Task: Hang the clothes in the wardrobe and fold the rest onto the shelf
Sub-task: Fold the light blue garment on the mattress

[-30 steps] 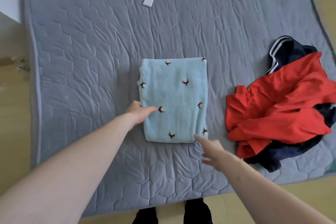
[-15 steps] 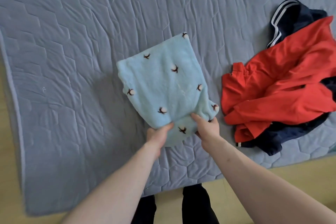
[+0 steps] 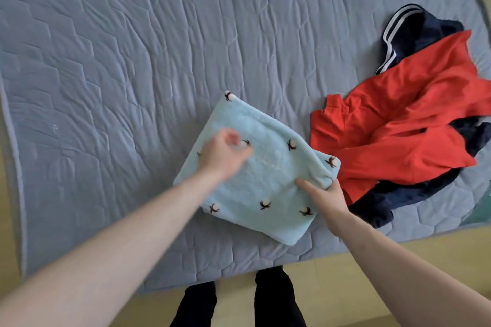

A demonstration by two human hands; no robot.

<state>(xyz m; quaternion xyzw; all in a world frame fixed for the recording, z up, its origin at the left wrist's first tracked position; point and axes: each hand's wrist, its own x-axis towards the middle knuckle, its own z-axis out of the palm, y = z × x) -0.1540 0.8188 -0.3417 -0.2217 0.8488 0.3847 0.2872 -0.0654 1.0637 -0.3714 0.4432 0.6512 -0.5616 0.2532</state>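
Lying folded on the grey quilted bed [image 3: 132,61], light-blue fleece garment [image 3: 265,188], just beside red garment [image 3: 398,127]. Pinching its right corner for a further fold, likely: right hand [image 3: 322,198]. Blurred above its middle, grip impossible to tell: left hand [image 3: 223,154]. Half a second earlier, both gripping the near edge.

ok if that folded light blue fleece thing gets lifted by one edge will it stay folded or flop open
Probably flops. The folded blue fleece looks soft and thick, with rounded edges, so its layers likely sag apart. The right hand pinching one corner already puckers it. It looks light but bulky; support from underneath seems safer.
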